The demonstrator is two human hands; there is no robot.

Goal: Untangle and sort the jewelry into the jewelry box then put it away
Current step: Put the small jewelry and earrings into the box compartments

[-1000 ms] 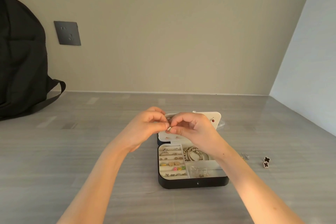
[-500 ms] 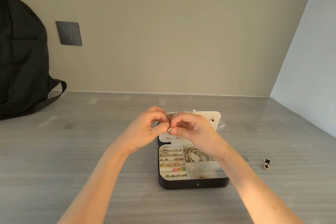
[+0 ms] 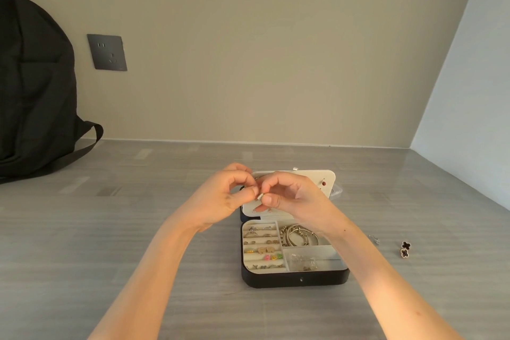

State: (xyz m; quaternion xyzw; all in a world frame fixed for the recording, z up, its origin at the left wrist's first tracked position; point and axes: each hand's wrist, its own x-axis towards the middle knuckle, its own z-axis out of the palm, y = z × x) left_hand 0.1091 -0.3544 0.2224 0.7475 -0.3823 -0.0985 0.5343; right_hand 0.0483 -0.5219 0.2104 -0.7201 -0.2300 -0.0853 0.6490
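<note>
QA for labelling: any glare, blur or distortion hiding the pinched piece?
Head view: light soft and even; small silver jewelry piece pinched between left hand and right hand is tiny but unblurred. Head view: wide-angle lens slants the right wall corner; pale sheen on the grey wood-grain table there. Head view: black fabric backpack is dark, little detail.

Black fabric backpack [image 3: 33, 85] at far L, leaning vs beige back wall [image 3: 276, 50]; its strap [image 3: 91, 138] loops down onto grey wood-grain tabletop [image 3: 110, 229]. Dark grey square wall socket [image 3: 107, 52] just R of the bag. Pale side wall [image 3: 474, 91] on R.
</note>
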